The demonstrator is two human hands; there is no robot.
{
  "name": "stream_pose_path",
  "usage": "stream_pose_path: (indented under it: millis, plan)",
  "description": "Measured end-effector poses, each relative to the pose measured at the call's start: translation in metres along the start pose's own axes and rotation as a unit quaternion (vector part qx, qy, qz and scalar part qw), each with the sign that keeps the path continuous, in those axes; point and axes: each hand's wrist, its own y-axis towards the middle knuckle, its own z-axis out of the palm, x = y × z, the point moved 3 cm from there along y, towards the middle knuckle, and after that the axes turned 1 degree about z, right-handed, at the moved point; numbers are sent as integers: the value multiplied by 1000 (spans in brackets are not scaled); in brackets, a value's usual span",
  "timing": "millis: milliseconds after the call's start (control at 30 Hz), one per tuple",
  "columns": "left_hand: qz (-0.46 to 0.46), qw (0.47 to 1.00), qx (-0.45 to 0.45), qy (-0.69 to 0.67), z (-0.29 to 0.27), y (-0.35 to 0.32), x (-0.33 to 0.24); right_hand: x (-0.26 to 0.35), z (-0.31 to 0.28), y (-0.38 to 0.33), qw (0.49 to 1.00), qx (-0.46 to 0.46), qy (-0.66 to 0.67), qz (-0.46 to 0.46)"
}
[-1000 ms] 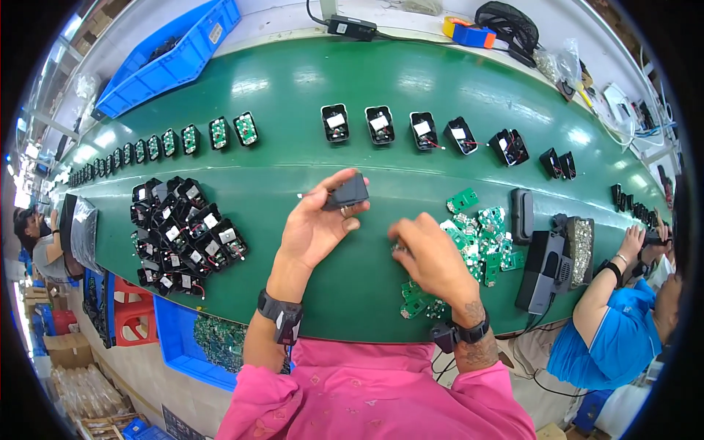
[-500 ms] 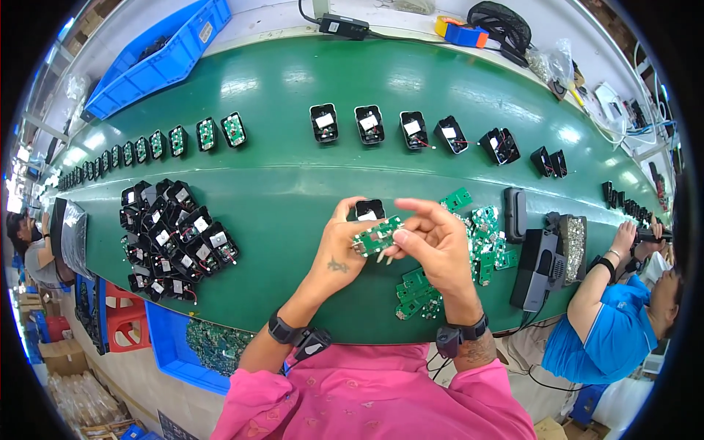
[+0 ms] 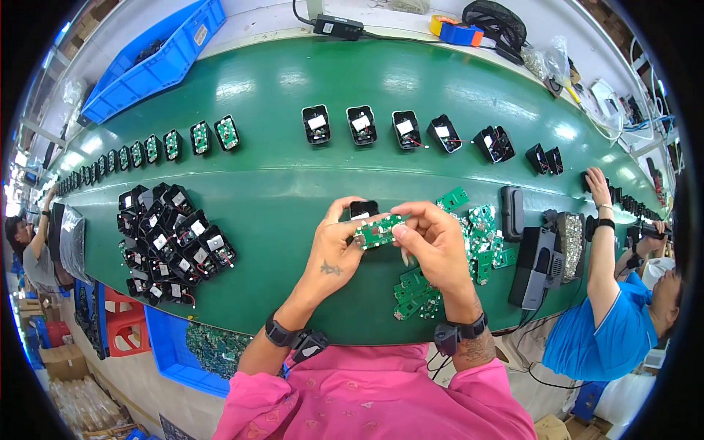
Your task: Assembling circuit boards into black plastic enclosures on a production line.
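Green conveyor belt [image 3: 293,191], mid-bench: left hand [image 3: 339,249] clamps black housing [image 3: 363,210], right hand [image 3: 433,246] pinches green circuit board [image 3: 378,231] against it. Housing pile [image 3: 169,242] left, loose boards [image 3: 480,235] right.

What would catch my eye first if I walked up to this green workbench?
Dead centre, the person's left hand and right hand pinch a small green circuit board against a black plastic housing above the long green conveyor table. To the left lies a heap of black open housings; to the right of the hands, a scatter of loose green circuit boards.
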Motion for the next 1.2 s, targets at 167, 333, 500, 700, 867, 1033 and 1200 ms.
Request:
stream_pose_path:
  millis: [167, 333, 500, 700, 867, 1033, 1200]
  plan:
    - [35, 998, 15, 56, 6, -3, 1, 0, 1, 1, 995, 19, 96, 21]
    - [44, 996, 14, 71, 3, -2, 4, -7, -3, 3, 999, 3, 10, 52]
    - [-84, 977, 19, -193, 3, -3, -11, -11, -5, 5, 998, -11, -46, 47]
    - [-138, 949, 53, -279, 3, 0, 0, -1, 1, 4, 977, -48, -194, -71]
    - [-133, 945, 48, -294, 12, -2, 8, 9, 11, -2, 925, -36, -313, -210]
    - [-120, 948, 51, -289, 18, -5, 10, 2, 10, 0, 925, -29, -319, -206]
    - [-139, 931, 23, -338, 14, -3, 6, 0, 8, 0, 950, -18, -259, -174]
